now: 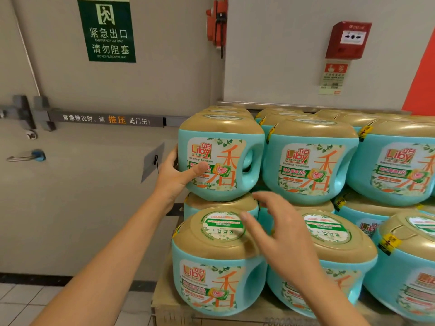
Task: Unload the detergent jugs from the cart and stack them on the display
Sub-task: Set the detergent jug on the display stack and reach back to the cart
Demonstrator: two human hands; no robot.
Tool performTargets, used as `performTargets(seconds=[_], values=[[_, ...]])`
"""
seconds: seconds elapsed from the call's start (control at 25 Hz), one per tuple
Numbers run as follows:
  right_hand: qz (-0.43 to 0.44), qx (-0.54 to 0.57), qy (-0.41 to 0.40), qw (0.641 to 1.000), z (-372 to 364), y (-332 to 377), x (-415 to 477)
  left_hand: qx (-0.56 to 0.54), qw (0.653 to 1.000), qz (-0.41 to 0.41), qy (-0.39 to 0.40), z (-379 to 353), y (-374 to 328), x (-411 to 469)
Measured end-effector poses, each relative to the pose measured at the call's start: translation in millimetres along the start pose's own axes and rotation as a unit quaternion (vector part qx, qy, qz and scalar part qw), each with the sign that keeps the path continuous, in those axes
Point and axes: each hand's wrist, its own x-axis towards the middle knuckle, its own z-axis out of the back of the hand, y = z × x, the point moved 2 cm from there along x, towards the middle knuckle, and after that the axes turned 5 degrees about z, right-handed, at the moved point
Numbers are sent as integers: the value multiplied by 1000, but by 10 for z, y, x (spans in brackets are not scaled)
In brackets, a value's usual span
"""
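Note:
Teal detergent jugs with gold lids stand stacked in rows on the display. My left hand (175,177) holds the left side of the top-left jug (226,158), thumb across its label and fingers round its far side. That jug rests on another jug's lid. My right hand (277,234) hovers open, fingers spread, in front of the stack between the lower front-left jug (214,267) and its neighbour (329,234), touching neither clearly. No cart is in view.
The jugs sit on a cardboard base (164,300) over a tiled floor. An emergency exit door with a push bar (110,120) and handle (26,157) stands to the left. A red fire alarm box (348,40) hangs on the wall behind.

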Motion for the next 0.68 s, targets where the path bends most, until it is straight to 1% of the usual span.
performTargets(seconds=[0.12,0.16,0.28,0.4,0.52,0.68], values=[[-2,-42,114,993,-69,27,-154,-12,1000,-11,-13,-39,39,-26],[-9,-50,139,989,-77,17,-154,-10,1000,-12,-16,-50,57,-26],[-4,-48,179,983,-79,-5,-127,14,1000,-7,-16,-65,89,-26],[5,-55,185,981,-104,-13,-127,14,1000,13,-24,-56,103,-13],[8,-43,172,984,-116,-35,-115,5,1000,10,-23,-56,115,-3],[6,-14,172,985,-129,-31,-107,27,999,10,-20,-56,114,-37]])
